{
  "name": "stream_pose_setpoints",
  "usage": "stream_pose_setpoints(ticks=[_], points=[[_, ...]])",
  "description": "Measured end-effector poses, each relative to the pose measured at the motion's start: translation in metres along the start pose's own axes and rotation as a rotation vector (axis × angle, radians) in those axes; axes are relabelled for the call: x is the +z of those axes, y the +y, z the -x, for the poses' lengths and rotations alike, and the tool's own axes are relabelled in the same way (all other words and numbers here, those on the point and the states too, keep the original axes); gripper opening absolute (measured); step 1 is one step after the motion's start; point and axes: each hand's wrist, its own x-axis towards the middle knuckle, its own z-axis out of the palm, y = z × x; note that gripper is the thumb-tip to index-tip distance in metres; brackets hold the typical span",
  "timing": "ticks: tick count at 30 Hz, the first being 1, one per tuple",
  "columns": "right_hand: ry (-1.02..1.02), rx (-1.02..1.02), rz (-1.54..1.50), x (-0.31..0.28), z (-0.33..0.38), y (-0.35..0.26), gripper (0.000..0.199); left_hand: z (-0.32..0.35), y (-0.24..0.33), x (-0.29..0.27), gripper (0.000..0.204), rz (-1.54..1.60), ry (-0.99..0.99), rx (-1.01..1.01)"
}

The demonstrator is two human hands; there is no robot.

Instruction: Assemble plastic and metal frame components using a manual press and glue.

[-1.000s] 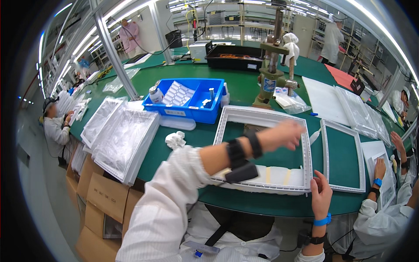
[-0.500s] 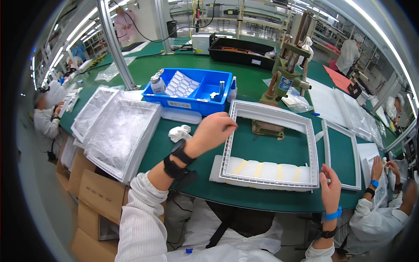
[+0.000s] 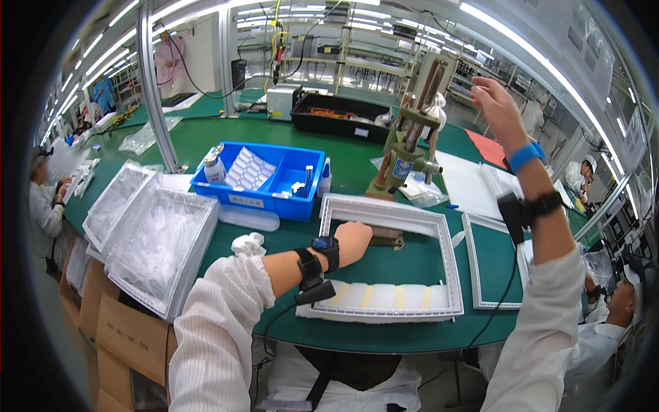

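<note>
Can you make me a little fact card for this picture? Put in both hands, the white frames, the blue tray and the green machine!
Left hand: over the near frame's opening; fingers partly hidden, grip unclear
Right hand: raised in the air, nothing seen in it
Near frame: white, on the green table
Padding: white with yellow strips, along the near frame's front side
Other frame: white, to the right
Blue tray: holds a bottle and a patterned sheet
Green machine: behind the near frame

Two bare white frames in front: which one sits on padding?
The wider frame, with the left hand over it: a yellow-banded white pad lies under its near side. The narrower frame to its right shows none.
</note>
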Motion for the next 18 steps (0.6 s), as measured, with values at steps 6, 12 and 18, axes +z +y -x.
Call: stream_pose_setpoints(ticks=[6,12,18], points=[[0.016,0.256,0.102,0.053,-0.091,0.087,0.056,-0.005,0.001,0.008,0.012,0.014,-0.027,0.061],[0.030,0.001,-0.338,0.095,-0.062,0.079,0.042,-0.004,-0.003,-0.016,0.013,0.193,0.080,0.037],[0.282,-0.726,-0.076,0.074,0.084,-0.045,0.029,0.017,-0.005,-0.107,0.019,0.847,0.181,-0.026]])
